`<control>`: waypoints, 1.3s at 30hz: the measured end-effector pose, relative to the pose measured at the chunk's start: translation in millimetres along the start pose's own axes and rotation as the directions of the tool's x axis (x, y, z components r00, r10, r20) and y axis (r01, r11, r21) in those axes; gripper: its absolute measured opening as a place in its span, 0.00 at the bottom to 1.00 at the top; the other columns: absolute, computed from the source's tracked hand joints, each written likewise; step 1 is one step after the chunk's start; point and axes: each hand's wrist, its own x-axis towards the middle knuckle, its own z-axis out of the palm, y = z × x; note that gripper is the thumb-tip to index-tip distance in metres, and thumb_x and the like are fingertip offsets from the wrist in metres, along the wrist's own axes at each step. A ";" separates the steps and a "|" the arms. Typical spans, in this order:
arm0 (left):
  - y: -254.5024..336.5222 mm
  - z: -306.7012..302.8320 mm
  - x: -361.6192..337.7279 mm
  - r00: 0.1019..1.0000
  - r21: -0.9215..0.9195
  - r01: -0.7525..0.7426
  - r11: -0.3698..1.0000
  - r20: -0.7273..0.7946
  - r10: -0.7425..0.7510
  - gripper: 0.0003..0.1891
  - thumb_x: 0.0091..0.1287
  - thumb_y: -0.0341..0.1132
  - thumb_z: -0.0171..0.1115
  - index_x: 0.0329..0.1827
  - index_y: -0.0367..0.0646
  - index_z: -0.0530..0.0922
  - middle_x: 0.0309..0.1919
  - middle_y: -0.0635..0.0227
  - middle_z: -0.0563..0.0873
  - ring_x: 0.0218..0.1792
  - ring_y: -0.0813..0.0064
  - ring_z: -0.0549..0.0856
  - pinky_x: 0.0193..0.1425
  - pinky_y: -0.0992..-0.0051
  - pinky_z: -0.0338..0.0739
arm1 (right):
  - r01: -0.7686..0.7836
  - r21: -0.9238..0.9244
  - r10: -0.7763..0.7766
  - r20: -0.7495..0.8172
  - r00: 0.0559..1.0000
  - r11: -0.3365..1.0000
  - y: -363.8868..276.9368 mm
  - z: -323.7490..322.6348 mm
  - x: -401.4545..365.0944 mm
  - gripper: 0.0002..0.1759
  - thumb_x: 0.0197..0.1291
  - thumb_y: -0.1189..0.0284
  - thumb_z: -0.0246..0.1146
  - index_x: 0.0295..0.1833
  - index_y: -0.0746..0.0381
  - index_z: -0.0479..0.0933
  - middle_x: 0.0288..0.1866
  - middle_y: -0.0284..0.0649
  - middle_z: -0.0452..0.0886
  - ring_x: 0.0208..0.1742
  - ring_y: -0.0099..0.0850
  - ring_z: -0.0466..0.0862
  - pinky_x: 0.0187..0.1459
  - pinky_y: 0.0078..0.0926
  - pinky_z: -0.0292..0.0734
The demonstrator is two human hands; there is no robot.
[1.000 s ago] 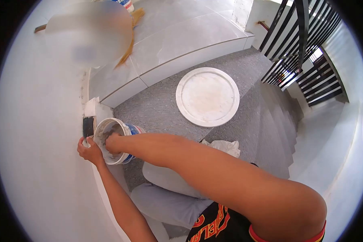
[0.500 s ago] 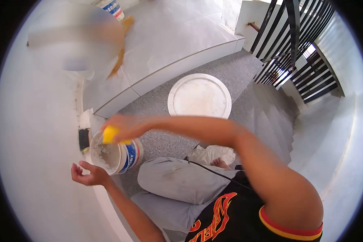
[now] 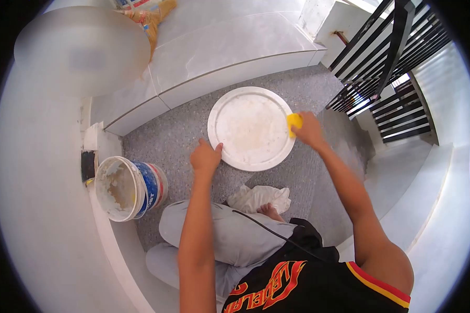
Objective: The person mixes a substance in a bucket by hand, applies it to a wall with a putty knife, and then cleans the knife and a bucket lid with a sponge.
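Note:
A large white round lid (image 3: 250, 128) with a raised rim and faint brownish stains lies flat on the speckled grey floor. At its right edge, my right hand (image 3: 309, 131) is closed around a yellow sponge (image 3: 294, 125) pressed against the rim. My left hand (image 3: 206, 158) is at the lid's lower left edge. Its thumb rests on the rim and its index finger lies just outside, with the rim between them; the other fingers are partly hidden. To the left stands a white bucket (image 3: 121, 189) with a blue and red label, holding murky residue.
A tiled step (image 3: 219, 73) runs behind the lid. Black railing bars (image 3: 391, 68) and descending stairs (image 3: 344, 146) are on the right. A white cloth or bag (image 3: 256, 198) lies by my foot. Another person's foot (image 3: 150, 23) shows near a second bucket (image 3: 141, 4) at upper left.
My right hand has moved from above the bucket to the lid's right rim, carrying the sponge. My left hand has gone from beside the bucket to the lid's left edge.

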 end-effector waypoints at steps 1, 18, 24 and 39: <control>0.3 1.4 -1.7 0.999 -0.054 0.042 0.998 0.006 -0.042 0.30 0.54 0.53 0.62 0.47 0.34 0.73 0.37 0.47 0.83 0.39 0.48 0.83 0.44 0.57 0.76 | 0.038 -0.065 -0.038 0.000 0.999 0.997 -7.1 13.5 -9.8 0.28 0.40 0.64 0.66 0.50 0.63 0.75 0.47 0.50 0.78 0.50 0.43 0.77 0.53 0.34 0.72; -68.0 -28.4 -12.8 0.998 -0.055 -0.055 0.997 0.039 0.057 0.25 0.51 0.45 0.67 0.51 0.44 0.72 0.38 0.52 0.84 0.42 0.51 0.83 0.46 0.58 0.75 | 0.070 -0.053 -0.080 -0.213 0.974 0.996 -163.0 128.1 45.8 0.15 0.48 0.73 0.60 0.41 0.71 0.74 0.45 0.50 0.70 0.45 0.46 0.73 0.44 0.36 0.72; -64.4 -27.9 -10.1 0.994 -0.106 0.010 0.994 0.105 0.001 0.24 0.54 0.42 0.65 0.51 0.44 0.68 0.40 0.49 0.82 0.43 0.48 0.81 0.47 0.57 0.72 | 0.357 0.127 -0.328 -0.202 0.923 0.926 -198.4 175.9 33.8 0.12 0.49 0.77 0.52 0.39 0.70 0.74 0.43 0.50 0.72 0.43 0.43 0.72 0.45 0.37 0.68; -66.1 -29.4 -15.5 0.999 -0.166 0.042 0.985 0.021 -0.039 0.23 0.51 0.42 0.69 0.48 0.44 0.75 0.39 0.53 0.83 0.43 0.53 0.83 0.46 0.58 0.75 | 0.606 0.270 -0.572 -0.200 0.796 0.749 -193.6 116.8 56.3 0.14 0.44 0.74 0.57 0.40 0.65 0.74 0.40 0.48 0.74 0.46 0.45 0.74 0.48 0.38 0.72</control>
